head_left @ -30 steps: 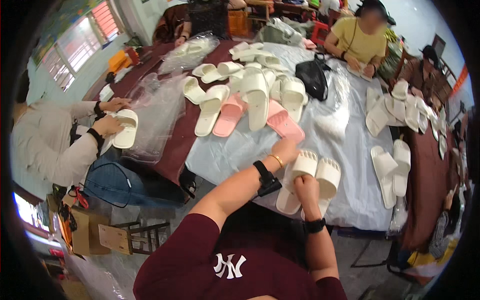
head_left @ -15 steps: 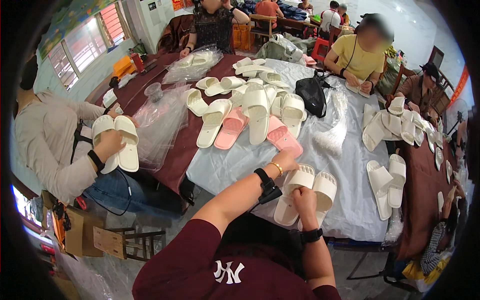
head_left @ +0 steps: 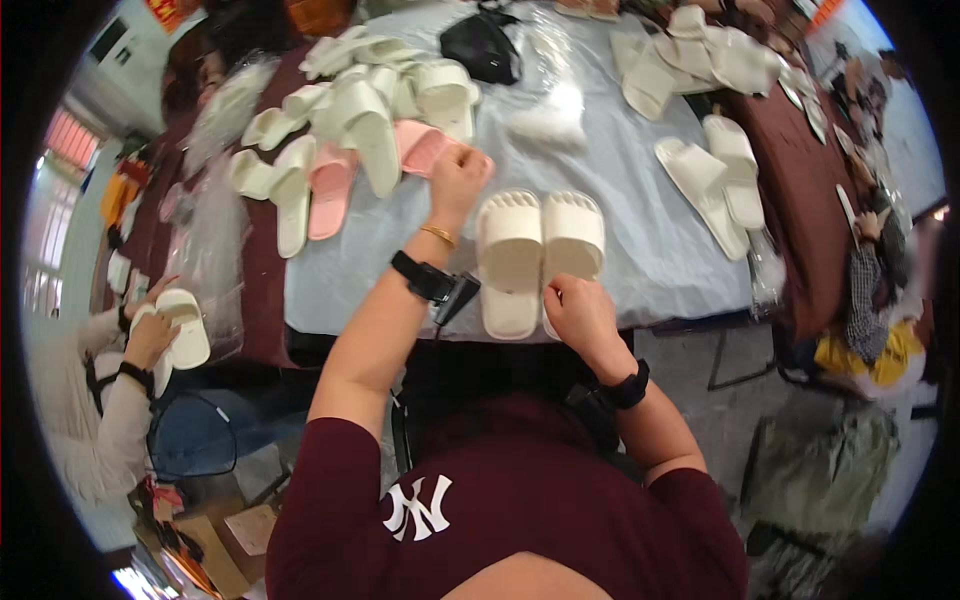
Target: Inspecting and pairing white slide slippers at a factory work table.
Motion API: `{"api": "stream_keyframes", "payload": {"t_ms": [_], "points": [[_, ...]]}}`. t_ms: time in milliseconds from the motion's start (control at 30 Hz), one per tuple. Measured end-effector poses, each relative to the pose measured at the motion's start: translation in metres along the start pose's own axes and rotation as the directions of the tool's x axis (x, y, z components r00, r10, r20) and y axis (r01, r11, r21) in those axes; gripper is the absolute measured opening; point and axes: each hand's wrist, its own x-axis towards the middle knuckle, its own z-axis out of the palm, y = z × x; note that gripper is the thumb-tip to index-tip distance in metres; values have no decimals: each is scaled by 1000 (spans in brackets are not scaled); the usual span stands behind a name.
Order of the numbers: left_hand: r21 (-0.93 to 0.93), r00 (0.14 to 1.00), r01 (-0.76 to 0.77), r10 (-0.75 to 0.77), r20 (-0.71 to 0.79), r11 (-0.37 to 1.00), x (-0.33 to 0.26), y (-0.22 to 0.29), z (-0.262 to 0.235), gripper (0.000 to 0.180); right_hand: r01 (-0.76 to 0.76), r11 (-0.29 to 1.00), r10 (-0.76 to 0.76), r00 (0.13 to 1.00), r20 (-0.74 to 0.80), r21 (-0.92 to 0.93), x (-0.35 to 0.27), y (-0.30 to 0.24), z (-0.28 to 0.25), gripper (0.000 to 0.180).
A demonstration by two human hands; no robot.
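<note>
A pair of cream slide slippers [head_left: 511, 285] stands side by side at the table's near edge, toes away from me. My right hand [head_left: 582, 318] rests over the heel part of the right slipper [head_left: 574, 235], its fingers curled closed; whatever they hold is hidden. My left hand [head_left: 462, 182] is up beyond the pair's left side, over the end of a pink slipper [head_left: 418, 145]. Its fingers are bunched together, and I cannot see what is between them. Another pink slipper [head_left: 330, 190] lies farther left.
Cream slippers [head_left: 365, 120] are heaped at the far left. More lie at the far right [head_left: 700, 60], with a separate pair [head_left: 715, 185] nearer. A black bag [head_left: 482, 47] and a white bundle of thin strands [head_left: 552, 115] lie beyond my hands. A person's hand [head_left: 150, 340] holds slippers at left.
My view has tilted down and shifted, so the tabletop sits higher in the picture. My left hand is slightly farther from the cream pair; my right hand stays at the right slipper.
</note>
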Motion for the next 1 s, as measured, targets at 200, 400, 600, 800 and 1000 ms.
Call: {"api": "stream_keyframes", "payload": {"t_ms": [200,400,600,800,1000], "points": [[81,997,-75,71,42,994,-12,-7,31,20,118,990,-127,983,-130,-78,-50,12,-21,15],[213,980,-53,9,201,976,-19,-20,48,21,247,968,-249,966,-72,-30,-82,-4,-37,14],[205,978,-30,-13,208,978,-12,-32,47,22,268,963,-270,956,-111,-33,-70,9,-37,12],[196,973,-45,-1,231,980,-14,-25,47,24,223,971,-236,956,-175,-90,-44,25,-11,10],[251,912,-95,-17,410,963,-19,-6,60,22,166,975,-199,946,-256,-146,-4,38,10,10]]}}
